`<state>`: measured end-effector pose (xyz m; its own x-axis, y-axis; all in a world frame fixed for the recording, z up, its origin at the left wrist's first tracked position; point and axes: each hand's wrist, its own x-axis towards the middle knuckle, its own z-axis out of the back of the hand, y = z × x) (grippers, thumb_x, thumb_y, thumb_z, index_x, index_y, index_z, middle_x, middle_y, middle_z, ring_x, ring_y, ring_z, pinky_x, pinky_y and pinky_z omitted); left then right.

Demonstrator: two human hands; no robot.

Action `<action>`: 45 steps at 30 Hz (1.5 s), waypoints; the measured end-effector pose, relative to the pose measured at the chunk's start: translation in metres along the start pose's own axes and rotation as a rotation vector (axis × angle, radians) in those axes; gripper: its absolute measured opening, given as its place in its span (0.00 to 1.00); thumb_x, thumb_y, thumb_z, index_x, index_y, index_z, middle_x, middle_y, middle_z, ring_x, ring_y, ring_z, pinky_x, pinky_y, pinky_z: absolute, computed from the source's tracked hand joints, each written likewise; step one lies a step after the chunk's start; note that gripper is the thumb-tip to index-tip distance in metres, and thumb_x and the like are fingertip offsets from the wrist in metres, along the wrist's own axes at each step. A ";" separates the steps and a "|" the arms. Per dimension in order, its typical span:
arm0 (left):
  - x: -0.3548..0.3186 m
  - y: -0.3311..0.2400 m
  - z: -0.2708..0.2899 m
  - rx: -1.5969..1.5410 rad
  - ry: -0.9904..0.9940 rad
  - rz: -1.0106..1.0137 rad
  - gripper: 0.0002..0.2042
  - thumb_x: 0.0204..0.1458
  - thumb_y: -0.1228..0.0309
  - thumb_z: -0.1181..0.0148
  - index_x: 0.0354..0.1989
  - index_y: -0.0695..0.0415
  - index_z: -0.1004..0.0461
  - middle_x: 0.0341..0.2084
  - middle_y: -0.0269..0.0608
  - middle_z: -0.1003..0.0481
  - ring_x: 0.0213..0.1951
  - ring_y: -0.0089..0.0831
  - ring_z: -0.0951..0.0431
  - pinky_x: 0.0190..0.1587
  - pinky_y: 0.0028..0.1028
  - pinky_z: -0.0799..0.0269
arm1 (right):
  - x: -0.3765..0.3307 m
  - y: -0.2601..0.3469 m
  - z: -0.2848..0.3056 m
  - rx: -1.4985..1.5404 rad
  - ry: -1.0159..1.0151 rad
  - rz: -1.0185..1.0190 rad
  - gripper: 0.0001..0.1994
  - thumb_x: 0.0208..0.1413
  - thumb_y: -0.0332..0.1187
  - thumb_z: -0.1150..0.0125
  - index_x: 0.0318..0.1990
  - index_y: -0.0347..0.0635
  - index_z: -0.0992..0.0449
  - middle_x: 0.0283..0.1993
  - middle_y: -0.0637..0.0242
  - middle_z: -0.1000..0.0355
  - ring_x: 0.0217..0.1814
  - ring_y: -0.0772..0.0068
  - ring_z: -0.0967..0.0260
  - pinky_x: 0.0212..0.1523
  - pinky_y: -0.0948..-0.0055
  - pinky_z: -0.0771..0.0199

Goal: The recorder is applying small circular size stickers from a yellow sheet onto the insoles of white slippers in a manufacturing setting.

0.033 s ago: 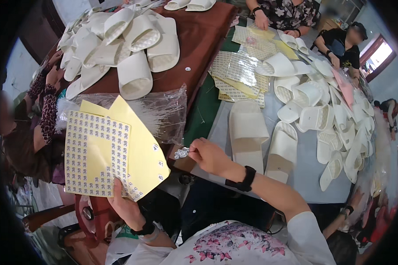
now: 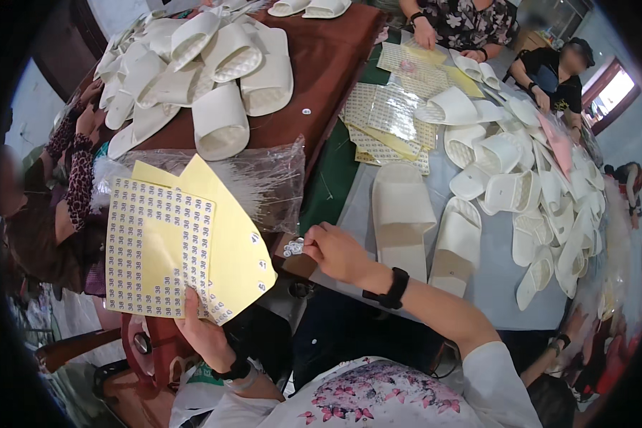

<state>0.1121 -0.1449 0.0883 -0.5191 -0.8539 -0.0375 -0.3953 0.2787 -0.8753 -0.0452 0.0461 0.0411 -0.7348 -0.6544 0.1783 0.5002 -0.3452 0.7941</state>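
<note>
Our left hand (image 2: 203,334) grips two-plus sheets (image 2: 146,242), part-hiding a bag (image 2: 267,178); our right hand (image 2: 339,252) curls mid-frame, contents unclear, near two slippers (image 2: 401,214).

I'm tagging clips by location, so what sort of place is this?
Probably a small slipper workshop: white slippers lie heaped on a brown table, the left hand holds yellow sticker sheets, and other people are gathered nearby.

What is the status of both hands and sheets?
Left hand gripping yellow sticker sheets. Right hand beside small white pieces. Plastic bag partly behind sheets.
</note>
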 end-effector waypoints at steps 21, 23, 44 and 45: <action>-0.101 0.096 -0.080 0.510 1.056 0.475 0.13 0.53 0.73 0.51 0.44 0.68 0.35 0.36 0.43 0.27 0.37 0.23 0.30 0.38 0.23 0.34 | -0.179 0.046 0.159 -0.111 -0.511 -0.404 0.05 0.48 0.25 0.46 0.30 0.37 0.35 0.27 0.65 0.38 0.28 0.72 0.40 0.31 0.78 0.39; -0.107 0.112 -0.083 0.518 1.050 0.503 0.13 0.54 0.71 0.52 0.42 0.69 0.34 0.34 0.42 0.27 0.37 0.22 0.30 0.38 0.23 0.34 | -0.198 0.028 0.148 -0.126 -0.402 -0.438 0.04 0.45 0.24 0.44 0.28 0.37 0.34 0.28 0.61 0.37 0.30 0.62 0.37 0.30 0.72 0.37; -0.112 0.125 -0.085 0.500 0.953 0.621 0.13 0.53 0.74 0.51 0.45 0.68 0.37 0.38 0.39 0.30 0.38 0.20 0.32 0.40 0.20 0.35 | -0.190 -0.024 0.125 -0.038 -0.444 -0.843 0.09 0.41 0.29 0.39 0.29 0.40 0.33 0.19 0.71 0.41 0.21 0.78 0.40 0.23 0.77 0.41; -0.112 0.125 -0.086 0.494 0.948 0.624 0.13 0.53 0.74 0.51 0.45 0.68 0.37 0.38 0.39 0.30 0.38 0.20 0.32 0.40 0.20 0.35 | -0.192 -0.028 0.124 -0.030 -0.442 -0.832 0.09 0.41 0.29 0.39 0.29 0.41 0.33 0.18 0.72 0.41 0.21 0.79 0.41 0.23 0.78 0.41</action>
<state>0.0554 0.0238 0.0247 -0.9410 0.0774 -0.3296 0.3378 0.1520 -0.9288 0.0253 0.2647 0.0569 -0.9654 0.1226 -0.2300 -0.2562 -0.6077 0.7517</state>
